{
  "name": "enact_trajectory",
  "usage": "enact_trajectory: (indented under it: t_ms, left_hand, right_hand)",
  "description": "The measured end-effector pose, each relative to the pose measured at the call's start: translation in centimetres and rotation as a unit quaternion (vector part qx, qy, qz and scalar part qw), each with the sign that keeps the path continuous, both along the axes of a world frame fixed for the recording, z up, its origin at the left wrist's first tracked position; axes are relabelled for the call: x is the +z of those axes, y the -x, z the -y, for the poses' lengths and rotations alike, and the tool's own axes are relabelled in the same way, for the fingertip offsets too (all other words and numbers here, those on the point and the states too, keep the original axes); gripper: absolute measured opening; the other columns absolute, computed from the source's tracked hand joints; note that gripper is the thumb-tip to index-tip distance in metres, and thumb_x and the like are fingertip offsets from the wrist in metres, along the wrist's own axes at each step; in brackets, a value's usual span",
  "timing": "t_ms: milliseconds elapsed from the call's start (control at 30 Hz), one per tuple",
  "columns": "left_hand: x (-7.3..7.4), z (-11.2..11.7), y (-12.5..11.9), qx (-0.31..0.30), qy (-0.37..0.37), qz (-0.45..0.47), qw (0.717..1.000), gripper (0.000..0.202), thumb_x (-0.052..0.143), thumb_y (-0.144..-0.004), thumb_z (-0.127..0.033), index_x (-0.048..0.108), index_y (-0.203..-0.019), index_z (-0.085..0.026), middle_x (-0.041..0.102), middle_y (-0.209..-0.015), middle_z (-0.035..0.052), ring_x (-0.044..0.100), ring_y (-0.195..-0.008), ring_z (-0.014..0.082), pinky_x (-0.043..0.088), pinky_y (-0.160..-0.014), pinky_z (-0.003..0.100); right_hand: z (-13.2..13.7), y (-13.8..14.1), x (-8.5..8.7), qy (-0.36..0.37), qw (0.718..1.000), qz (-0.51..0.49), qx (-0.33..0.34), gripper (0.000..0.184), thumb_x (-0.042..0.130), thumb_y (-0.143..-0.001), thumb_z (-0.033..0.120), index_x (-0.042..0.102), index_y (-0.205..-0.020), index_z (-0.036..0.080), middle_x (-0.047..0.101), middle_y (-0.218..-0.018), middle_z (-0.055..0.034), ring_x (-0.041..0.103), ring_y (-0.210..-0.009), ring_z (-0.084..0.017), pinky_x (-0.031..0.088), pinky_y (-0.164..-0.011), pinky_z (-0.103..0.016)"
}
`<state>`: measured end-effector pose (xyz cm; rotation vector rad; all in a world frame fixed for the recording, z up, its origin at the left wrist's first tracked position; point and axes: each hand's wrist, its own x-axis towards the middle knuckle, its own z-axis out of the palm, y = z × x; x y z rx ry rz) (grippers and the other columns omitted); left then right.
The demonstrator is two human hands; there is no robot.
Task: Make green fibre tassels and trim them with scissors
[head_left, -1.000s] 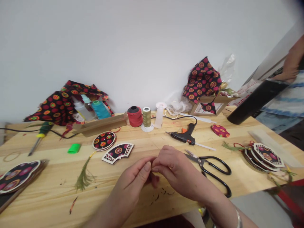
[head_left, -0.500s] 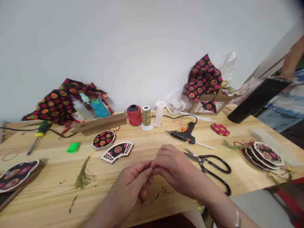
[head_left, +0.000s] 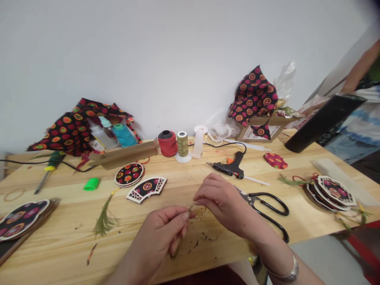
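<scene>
Both of my hands hover over the front of a wooden table. My left hand is closed in a pinch, with a small green tuft showing below its fingers. My right hand is also pinched, a little higher and to the right, and a thin thread or strand runs between the two pinches. Black-handled scissors lie just right of my right hand. A black glue gun rests behind it. A fan-shaped patterned ornament and a round one lie to the left, beside a green tassel.
Red and olive thread spools stand at the back, with bottles and patterned fabric at the left. A stack of ornaments sits at the right. Another person's arm and a black roll are at the far right.
My hands have drawn apart: the right one rose and shifted right, the left one dropped a little, with a thin strand now stretched between them.
</scene>
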<state>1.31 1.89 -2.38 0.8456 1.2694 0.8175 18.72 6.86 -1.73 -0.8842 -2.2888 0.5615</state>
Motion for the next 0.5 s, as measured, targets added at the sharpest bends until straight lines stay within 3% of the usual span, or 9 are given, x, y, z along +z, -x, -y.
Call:
enact_trajectory:
  t_ms: [133,300,367,500]
  left_hand:
    - [-0.2,0.0,0.1,0.043,0.015,0.022,0.999,0.024,0.070,-0.070,-0.036,0.072,-0.069,-0.013,0.045,-0.043,-0.0055,0.029,-0.035,0.0043,0.015,-0.037,0.020]
    - [-0.2,0.0,0.5,0.091,0.027,0.059,0.994,0.022,0.074,-0.065,-0.034,0.073,-0.070,-0.013,0.041,-0.043,-0.0059,0.027,-0.040,0.0050,0.016,-0.038,0.019]
    - [-0.2,0.1,0.6,0.100,0.026,0.064,0.993,0.023,0.074,-0.065,-0.033,0.074,-0.074,-0.012,0.041,-0.044,-0.0058,0.027,-0.041,0.0050,0.016,-0.039,0.019]
    - [-0.4,0.1,0.5,0.113,0.025,0.066,0.991,0.023,0.075,-0.066,-0.032,0.075,-0.076,-0.012,0.043,-0.045,-0.0048,0.028,-0.042,0.0048,0.016,-0.040,0.018]
  right_hand:
    - [0.5,-2.1,-0.2,-0.031,0.992,0.011,-0.120,0.012,0.052,-0.089,0.017,0.063,-0.093,0.017,0.065,-0.092,-0.0067,0.053,-0.091,-0.020,0.044,-0.081,-0.034]
    - [2.9,-7.4,-1.3,-0.037,0.936,0.212,-0.278,0.017,0.049,-0.084,0.019,0.065,-0.090,0.016,0.066,-0.090,-0.0107,0.059,-0.085,-0.026,0.048,-0.075,-0.040]
    - [3.9,-9.3,-2.1,-0.023,0.916,0.272,-0.295,0.018,0.050,-0.079,0.017,0.066,-0.088,0.015,0.067,-0.090,-0.0122,0.061,-0.086,-0.028,0.050,-0.075,-0.042]
    - [5.0,-11.0,-3.3,0.007,0.909,0.309,-0.279,0.027,0.052,-0.076,0.019,0.065,-0.100,0.016,0.066,-0.104,-0.0112,0.061,-0.095,-0.027,0.051,-0.083,-0.039]
